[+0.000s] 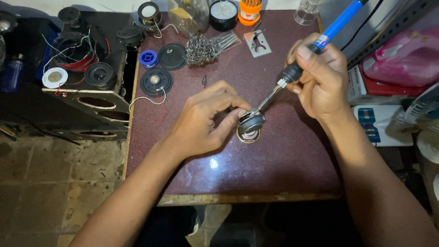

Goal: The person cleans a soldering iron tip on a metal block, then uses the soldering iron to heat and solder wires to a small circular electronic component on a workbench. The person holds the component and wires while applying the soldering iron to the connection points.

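Maroon table (283, 169) front bare; left hand (206, 121) pinches small speaker (250, 126), right hand (318, 77) grips soldering iron (292, 73).

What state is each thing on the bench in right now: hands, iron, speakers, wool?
Left hand: pinching the small round black speaker, held against the maroon tabletop.
Right hand: gripping the blue-handled soldering iron, tip down on that speaker.
Flat black speaker with red and white wires: lying loose, untouched.
Steel wool tangle: lying loose.
Orange-lidded jar: upright, closed.
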